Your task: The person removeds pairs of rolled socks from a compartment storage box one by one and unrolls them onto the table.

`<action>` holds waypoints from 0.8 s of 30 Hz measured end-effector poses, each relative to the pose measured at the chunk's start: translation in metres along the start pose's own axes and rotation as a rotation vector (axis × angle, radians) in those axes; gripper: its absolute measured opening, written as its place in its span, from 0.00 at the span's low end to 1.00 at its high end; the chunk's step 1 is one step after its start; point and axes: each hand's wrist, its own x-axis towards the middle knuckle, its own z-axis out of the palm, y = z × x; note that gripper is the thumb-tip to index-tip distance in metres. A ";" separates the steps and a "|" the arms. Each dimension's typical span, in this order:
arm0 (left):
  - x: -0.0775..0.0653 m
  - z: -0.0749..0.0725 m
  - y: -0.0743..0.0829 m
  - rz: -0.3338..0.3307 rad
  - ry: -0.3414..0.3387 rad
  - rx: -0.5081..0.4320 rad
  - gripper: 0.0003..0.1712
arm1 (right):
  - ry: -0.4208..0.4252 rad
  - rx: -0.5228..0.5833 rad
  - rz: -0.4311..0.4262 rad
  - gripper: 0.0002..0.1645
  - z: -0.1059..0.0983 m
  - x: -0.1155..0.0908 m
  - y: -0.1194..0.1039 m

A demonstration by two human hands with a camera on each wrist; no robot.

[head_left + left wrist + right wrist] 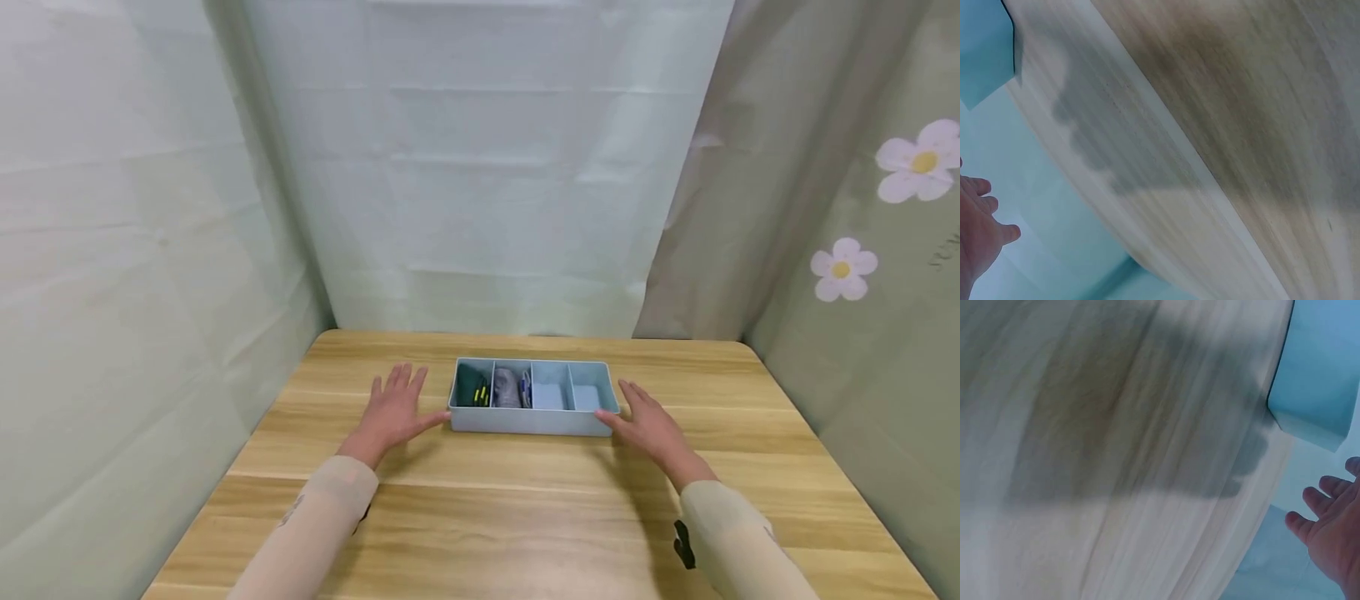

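A light blue divided storage box (531, 422) sits on the table towards the back. Its leftmost compartment holds dark green folded fabric (468, 385) with yellow marks. Beside that, a grey rolled fabric piece (506, 389) shares a compartment with a thin white-and-blue folded piece (526, 390); the two right compartments show bare floors. My left hand (393, 412) is spread at the box's left end, its thumb tip right at the front corner. At the other end my right hand (648, 425) has its fingers extended, with the thumb overlapping the front right corner.
The wood-grain table (495, 517) has rounded far corners. A pale hanging curtain (480, 208) stands right behind its back edge, and more fabric hangs along both sides, with white flowers (843, 269) printed on the right one.
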 end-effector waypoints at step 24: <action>0.024 -0.007 0.045 0.025 0.022 -0.157 0.57 | -0.044 0.327 0.090 0.48 0.009 0.006 0.007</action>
